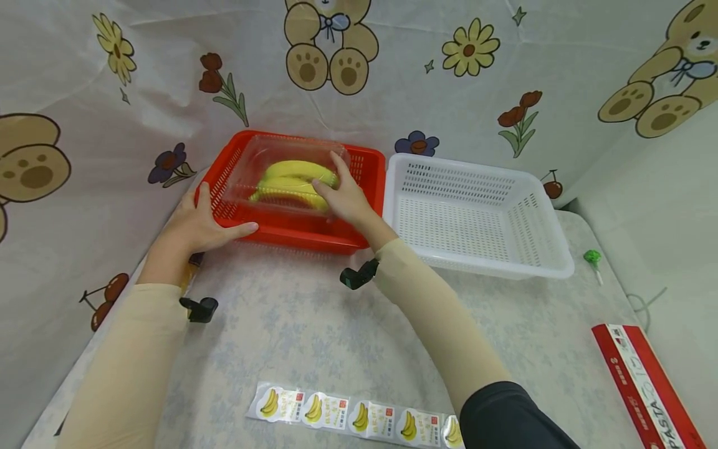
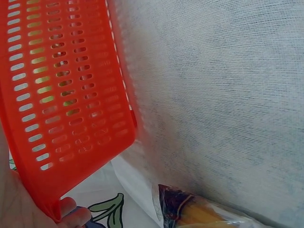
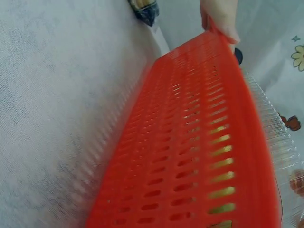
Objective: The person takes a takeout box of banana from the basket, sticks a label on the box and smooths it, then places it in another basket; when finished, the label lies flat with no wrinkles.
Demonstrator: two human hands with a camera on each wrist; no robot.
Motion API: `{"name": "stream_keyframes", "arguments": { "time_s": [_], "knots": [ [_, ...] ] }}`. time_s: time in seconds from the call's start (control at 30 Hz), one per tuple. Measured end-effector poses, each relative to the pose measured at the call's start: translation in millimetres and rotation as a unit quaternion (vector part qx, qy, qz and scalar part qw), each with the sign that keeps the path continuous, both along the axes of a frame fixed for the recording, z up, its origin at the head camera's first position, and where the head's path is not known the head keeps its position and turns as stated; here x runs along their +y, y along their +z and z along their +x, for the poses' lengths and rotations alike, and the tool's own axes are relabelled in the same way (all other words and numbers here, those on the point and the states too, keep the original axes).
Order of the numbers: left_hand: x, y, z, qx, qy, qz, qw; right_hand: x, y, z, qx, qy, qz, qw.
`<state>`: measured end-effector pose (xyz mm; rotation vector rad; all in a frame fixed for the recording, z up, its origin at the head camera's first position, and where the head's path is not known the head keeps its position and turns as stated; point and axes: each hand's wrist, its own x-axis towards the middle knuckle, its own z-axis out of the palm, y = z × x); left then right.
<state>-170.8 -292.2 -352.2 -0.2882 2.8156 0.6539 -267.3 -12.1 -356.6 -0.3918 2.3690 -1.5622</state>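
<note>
A red plastic basket (image 1: 291, 240) with slotted walls stands at the back of the table. My left hand (image 1: 193, 224) grips its near left corner; in the left wrist view, fingertips (image 2: 75, 217) show past the rim. In the basket is a clear plastic box (image 1: 241, 181) with yellow bananas (image 1: 291, 181) inside. My right hand (image 1: 350, 196) reaches over the basket's front right rim to the box's right end, thumb and forefinger spread, over the bananas. Its other fingers are hidden, and it does not show in the right wrist view.
A white slotted basket (image 1: 477, 231) stands right of the red one. Banana stickers (image 1: 348, 415) lie along the front edge. At right are a green-headed small item (image 1: 592, 257) and a red box (image 1: 645, 386). A clear-wrapped, yellowish item (image 2: 199, 213) lies near my left wrist.
</note>
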Motion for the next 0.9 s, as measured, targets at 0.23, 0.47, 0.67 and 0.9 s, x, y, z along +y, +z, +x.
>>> {"name": "stream_keyframes", "arguments": {
  "time_s": [0.23, 0.47, 0.67, 0.9],
  "knots": [
    [1.1, 2.1, -1.2, -0.008, -0.003, 0.001, 1.0000, 20, 32.8, 17.3, 0.023, 0.017, -0.019, 0.9994],
    [-0.3, 1.2, -1.5, -0.014, -0.003, 0.002, 0.9999, 39, 54.6, 30.0, 0.008, 0.032, -0.056, 0.9979],
    [-1.0, 0.8, -1.5, -0.012, -0.002, -0.002, 0.9999, 58, 55.6, 34.0, 0.027, 0.027, -0.069, 0.9969],
    [-0.3, 0.4, -1.7, -0.009, -0.004, -0.002, 1.0000, 87, 62.7, 50.1, 0.032, 0.015, -0.052, 0.9980]
  ]
}}
